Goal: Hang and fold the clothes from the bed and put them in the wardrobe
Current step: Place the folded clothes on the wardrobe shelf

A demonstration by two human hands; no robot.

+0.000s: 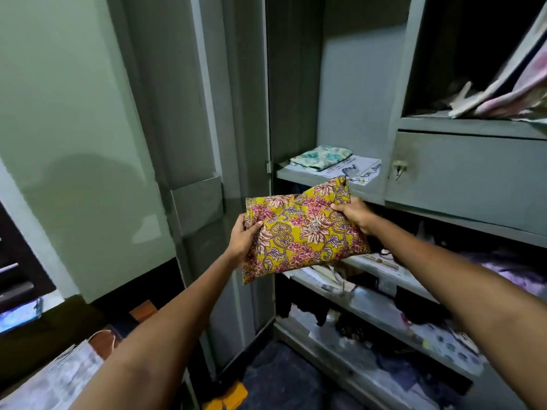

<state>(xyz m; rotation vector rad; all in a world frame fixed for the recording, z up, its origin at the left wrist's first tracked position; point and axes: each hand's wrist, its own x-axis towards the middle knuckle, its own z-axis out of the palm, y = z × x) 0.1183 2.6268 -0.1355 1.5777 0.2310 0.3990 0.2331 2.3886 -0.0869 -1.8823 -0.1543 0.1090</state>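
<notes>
Fabric first: we have a folded yellow floral garment (pixel 305 229) held up between both hands, in front of the open grey wardrobe (pixel 349 84). Our left hand (pixel 244 238) grips its left edge, thumb on top and fingers curled underneath; our right hand (pixel 353 216) pinches the upper right edge, fingers wrapped round the cloth. The bundle is tilted, its right corner higher, and clear of every shelf.

Just beyond the right hand is a shelf (pixel 299 174) lined with printed paper (pixel 355 170), and on it lies a folded pale cloth with teal flowers (pixel 321 156). Much of that shelf beside it is bare lining, so we judge it the likely place for the yellow piece. Right of it is a locked compartment door with a keyhole (pixel 399 168). Above that, well up from our hands, an upper compartment holds loosely piled light fabrics (pixel 509 96), blurred. Below our right forearm run lower shelves (pixel 384 291) crowded with dark and purple clothes and papers, too jumbled to sort out.

Left of our left hand stands the open wardrobe door (pixel 195 202) with a small pocket fixed to it.

As for progress, this garment is folded and carried to the wardrobe but not yet set down; one other folded piece already rests inside. The bed is out of view, so we cannot tell how many clothes remain, and we see nothing hung on a hanger.
</notes>
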